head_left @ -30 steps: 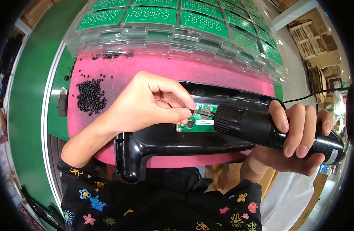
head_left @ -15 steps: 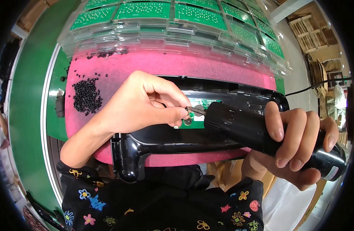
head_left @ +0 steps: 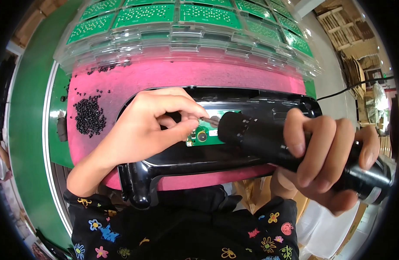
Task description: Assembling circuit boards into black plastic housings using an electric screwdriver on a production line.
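My right hand (head_left: 325, 151) is wrapped round a black electric screwdriver (head_left: 260, 138), its thin metal bit aimed left. At the bit's tip, the thumb and forefinger of my left hand (head_left: 149, 119) are pinched together; whatever small thing they grip is hidden. Both hands are over a glossy black plastic housing (head_left: 216, 161), which lies with its hollow inner side up. Inside the housing, beneath the bit, sits a green circuit board (head_left: 214, 141) with a round part near its left end. The screwdriver and my fingers cover some of the board.
A pile of small black screws (head_left: 90, 116) lies left of the housing on the pink mat (head_left: 186, 74), with more strewn behind it. Stacked clear plastic trays (head_left: 164, 45) of green boards stand across the back. A black cable (head_left: 355, 86) runs off at the right.
The whole view has shifted a little. My left fingertips have drawn back slightly, uncovering more of the board's left end. The screwdriver stays in my right hand, tipped toward them.
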Demonstrator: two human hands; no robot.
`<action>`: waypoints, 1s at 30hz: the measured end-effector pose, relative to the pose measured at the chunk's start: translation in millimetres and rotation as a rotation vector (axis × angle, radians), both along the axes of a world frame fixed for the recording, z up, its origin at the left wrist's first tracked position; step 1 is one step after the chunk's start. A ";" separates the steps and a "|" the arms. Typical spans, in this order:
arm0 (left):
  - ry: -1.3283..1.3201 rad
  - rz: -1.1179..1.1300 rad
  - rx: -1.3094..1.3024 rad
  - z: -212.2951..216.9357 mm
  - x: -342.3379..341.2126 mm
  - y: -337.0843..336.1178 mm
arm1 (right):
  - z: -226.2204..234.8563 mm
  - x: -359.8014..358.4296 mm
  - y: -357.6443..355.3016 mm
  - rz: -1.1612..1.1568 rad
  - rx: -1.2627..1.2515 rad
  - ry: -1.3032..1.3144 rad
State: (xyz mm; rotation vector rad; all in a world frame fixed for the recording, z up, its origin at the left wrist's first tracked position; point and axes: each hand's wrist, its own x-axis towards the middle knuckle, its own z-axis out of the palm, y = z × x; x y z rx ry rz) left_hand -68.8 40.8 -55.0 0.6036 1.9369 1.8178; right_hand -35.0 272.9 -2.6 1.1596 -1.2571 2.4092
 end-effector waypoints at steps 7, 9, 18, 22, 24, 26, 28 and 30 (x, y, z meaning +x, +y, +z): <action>0.550 0.038 -0.253 -4.3 0.6 -0.9 | 0.4 -16.7 30.9 -0.236 0.239 -0.082; 0.630 -0.075 -0.253 -2.1 -0.9 -0.4 | -4.9 -16.7 23.7 -0.358 0.266 -0.145; 0.782 -0.188 -0.446 -5.0 1.3 -1.5 | -12.8 -25.6 21.1 -0.350 0.328 -0.171; 0.709 -0.158 -0.433 -8.4 3.8 -2.3 | -11.3 -22.3 15.6 -0.390 0.349 -0.169; 0.695 -0.144 -0.413 -9.3 4.5 -1.8 | -11.8 -21.9 13.6 -0.394 0.341 -0.172; 0.669 -0.138 -0.430 -8.1 5.1 -2.1 | -12.6 -20.4 10.7 -0.397 0.332 -0.176; 0.672 -0.130 -0.431 -8.6 4.6 -1.8 | -11.1 -18.1 8.1 -0.454 0.323 -0.190; 0.675 -0.124 -0.433 -8.6 5.1 -1.9 | -10.6 -18.9 10.1 -0.436 0.324 -0.189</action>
